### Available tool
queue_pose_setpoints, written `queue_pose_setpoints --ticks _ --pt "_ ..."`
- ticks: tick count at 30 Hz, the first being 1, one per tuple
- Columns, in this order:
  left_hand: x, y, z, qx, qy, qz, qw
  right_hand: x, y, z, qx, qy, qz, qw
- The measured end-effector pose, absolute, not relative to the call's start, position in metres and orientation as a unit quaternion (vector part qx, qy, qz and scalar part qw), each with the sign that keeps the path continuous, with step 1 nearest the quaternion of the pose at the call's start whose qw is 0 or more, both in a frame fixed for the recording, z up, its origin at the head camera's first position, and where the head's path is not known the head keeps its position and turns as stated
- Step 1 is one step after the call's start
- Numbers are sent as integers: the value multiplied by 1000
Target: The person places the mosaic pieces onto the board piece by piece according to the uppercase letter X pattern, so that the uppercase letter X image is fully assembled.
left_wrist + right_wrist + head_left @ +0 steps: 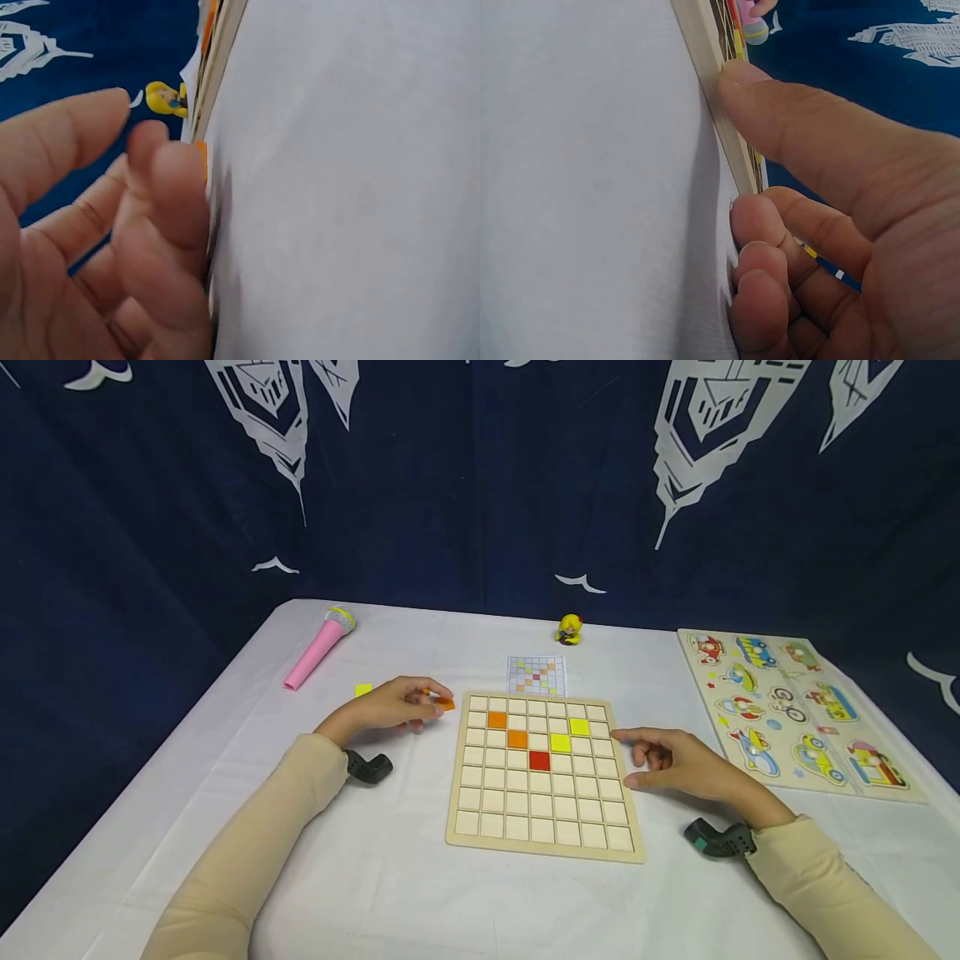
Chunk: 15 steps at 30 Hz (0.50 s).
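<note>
A wooden grid board lies on the table with two orange tiles, two yellow tiles and a red tile in its squares. Just left of its upper left corner, my left hand pinches an orange tile at the fingertips; in the left wrist view fingers mostly hide it. My right hand is at the board's right edge. In the right wrist view its thumb touches the rim, with the other fingers loosely bent beside it. A yellow tile lies behind my left hand.
A printed grid card lies just beyond the board, and a small yellow-haired figure stands farther back. The pink toy microphone is at the back left. On the right lies a picture puzzle board. A dark curtain hangs behind the table.
</note>
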State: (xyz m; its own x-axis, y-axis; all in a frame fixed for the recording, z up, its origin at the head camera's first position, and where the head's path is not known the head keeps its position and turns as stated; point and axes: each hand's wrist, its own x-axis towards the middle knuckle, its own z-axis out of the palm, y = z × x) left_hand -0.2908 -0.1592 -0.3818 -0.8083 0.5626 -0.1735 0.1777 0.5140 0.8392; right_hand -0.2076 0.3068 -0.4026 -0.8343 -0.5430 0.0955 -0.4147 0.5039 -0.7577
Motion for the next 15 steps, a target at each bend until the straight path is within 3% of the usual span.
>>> queue_pose_setpoints --ticks 15 --pt "-288 -156 -388 186 875 407 184 -208 307 -404 -281 867 -405 73"
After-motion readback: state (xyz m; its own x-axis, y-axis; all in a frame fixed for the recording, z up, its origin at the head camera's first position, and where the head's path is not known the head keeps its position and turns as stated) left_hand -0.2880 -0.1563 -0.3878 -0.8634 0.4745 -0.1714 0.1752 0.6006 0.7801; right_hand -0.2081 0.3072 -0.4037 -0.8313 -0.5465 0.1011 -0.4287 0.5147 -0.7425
